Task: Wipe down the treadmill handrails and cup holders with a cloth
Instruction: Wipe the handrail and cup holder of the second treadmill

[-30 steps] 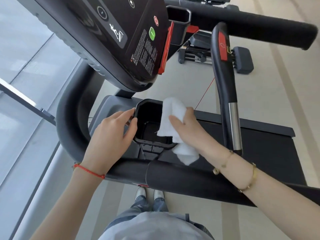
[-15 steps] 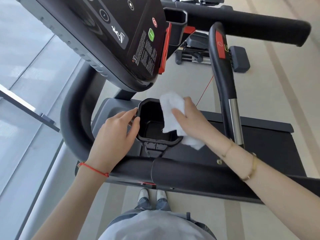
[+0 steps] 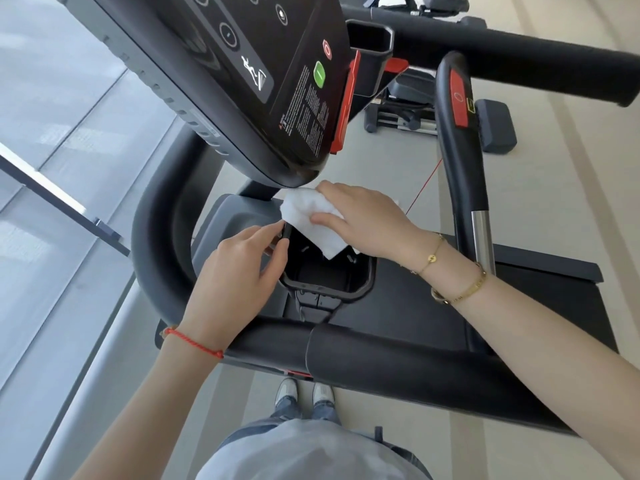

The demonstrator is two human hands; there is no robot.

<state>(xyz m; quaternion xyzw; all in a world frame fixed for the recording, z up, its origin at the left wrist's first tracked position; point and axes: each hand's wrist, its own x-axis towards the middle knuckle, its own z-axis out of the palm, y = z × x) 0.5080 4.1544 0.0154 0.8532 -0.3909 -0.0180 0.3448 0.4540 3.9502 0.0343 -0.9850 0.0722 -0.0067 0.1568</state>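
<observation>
Two hands (image 3: 239, 271) (image 3: 367, 220) at cup holder (image 3: 346, 292)

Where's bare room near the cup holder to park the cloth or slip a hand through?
Bare: the belt deck, bordered by the cup holder, the near handrail and the upright grip. A hand could also pass between that grip and the console. Crowded: the holder's far rim, where the left hand, right hand and cloth meet.
</observation>
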